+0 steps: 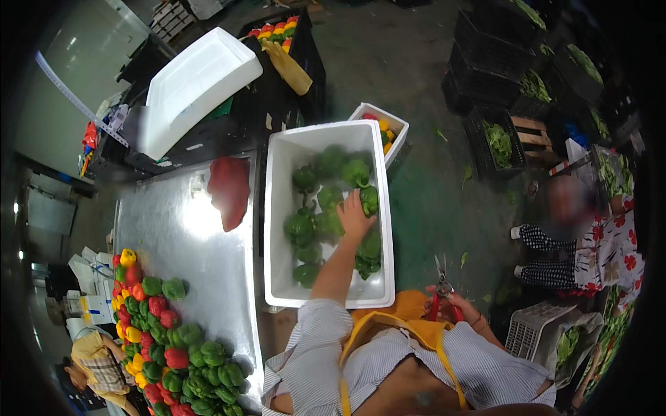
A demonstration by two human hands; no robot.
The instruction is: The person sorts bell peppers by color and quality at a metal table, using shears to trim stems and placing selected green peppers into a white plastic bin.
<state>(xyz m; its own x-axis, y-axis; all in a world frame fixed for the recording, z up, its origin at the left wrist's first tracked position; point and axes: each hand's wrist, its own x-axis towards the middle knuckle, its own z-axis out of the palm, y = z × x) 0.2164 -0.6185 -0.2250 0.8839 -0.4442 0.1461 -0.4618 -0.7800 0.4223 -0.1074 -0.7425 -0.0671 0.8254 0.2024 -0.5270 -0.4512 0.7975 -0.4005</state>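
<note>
A white foam box (pixel 270 218) stands before me with several green bell peppers (pixel 300 227) inside, some of them blurred. My left hand (pixel 355 216) reaches into its right half, fingers against a green bell pepper (pixel 369 200) near the right wall; the fingertips partly hide how firmly it is held. At my right side, outside the box, my right hand (pixel 448 307) holds red-handled pruning shears (pixel 441 283), their blades apart and pointing away from me. Piled on the metal table (pixel 182 229) at lower left are red, yellow and green bell peppers (pixel 177 358).
A red cloth (pixel 229 192) lies on the table. Behind it, an upturned-edge white foam tray (pixel 197 88) and a yellow glove (pixel 289 67) rest on black crates. A smaller foam box (pixel 400 136) holds mixed peppers. Other people (pixel 603 255) are at far right and lower left (pixel 99 364).
</note>
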